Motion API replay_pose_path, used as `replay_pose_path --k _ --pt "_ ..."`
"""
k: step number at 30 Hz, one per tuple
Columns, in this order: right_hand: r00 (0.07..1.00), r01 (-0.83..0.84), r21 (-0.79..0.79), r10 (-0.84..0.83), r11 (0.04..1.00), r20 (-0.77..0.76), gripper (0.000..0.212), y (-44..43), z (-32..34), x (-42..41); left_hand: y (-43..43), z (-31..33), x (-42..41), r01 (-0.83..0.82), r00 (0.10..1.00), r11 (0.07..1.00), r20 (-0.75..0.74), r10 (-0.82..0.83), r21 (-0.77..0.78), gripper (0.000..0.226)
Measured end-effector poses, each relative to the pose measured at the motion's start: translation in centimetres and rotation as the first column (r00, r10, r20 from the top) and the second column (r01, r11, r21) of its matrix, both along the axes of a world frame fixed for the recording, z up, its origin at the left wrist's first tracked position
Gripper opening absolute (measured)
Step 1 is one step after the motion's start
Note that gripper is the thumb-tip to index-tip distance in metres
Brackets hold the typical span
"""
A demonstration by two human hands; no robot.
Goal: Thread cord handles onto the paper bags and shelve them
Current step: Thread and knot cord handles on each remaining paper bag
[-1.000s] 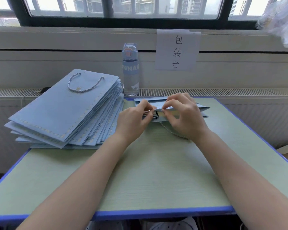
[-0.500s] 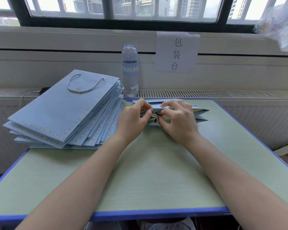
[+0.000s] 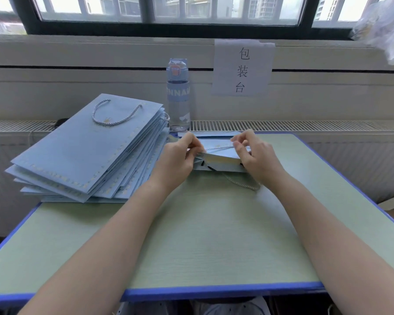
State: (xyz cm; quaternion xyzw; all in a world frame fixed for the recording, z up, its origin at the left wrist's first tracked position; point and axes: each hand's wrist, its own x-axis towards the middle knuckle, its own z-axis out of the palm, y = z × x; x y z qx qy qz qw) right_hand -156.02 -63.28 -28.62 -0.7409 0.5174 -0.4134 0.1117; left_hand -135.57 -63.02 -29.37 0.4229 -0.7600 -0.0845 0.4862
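Hands have drawn apart since half a sec ago, when the fingertips nearly met over the bag's mouth; now we see a white twisted cord [image 3: 218,147] pulled taut btw them. Left hand [image 3: 178,160] is curled tight, pinching the cord's left end right at the top edge of the flat light-blue paper bag [image 3: 222,159]; whether it also grips the paper we can't tell. Right hand [image 3: 257,155] pinches the cord's right end, its other fingers loosely curled above.

The bag lies flat on the pale green table w/ blue edging [image 3: 214,235], centre, toward the far side, mouth facing us. A second cord loop [image 3: 241,184] trails from the bag's near edge onto the table & runs under the right wrist. Fingers hide the bag's holes; the dark marks at the mouth are too small to make out.

On the left sits a slanted stack of light-blue paper bags [image 3: 84,153], the top one w/ its handle showing. On the far side are a clear plastic water bottle [image 3: 178,94] & a white paper sign [image 3: 242,67]. Crumpled clear plastic [image 3: 382,26] at far right is cut off by the frame.
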Motion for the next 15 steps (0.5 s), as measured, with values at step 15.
replay_pose_path --k 15 --pt "0.798 0.128 0.273 0.064 0.954 -0.599 0.063 -0.6 -1.6 0.7 0.1 -1.8 -1.0 -0.168 0.831 0.888 0.546 -0.107 0.429 0.077"
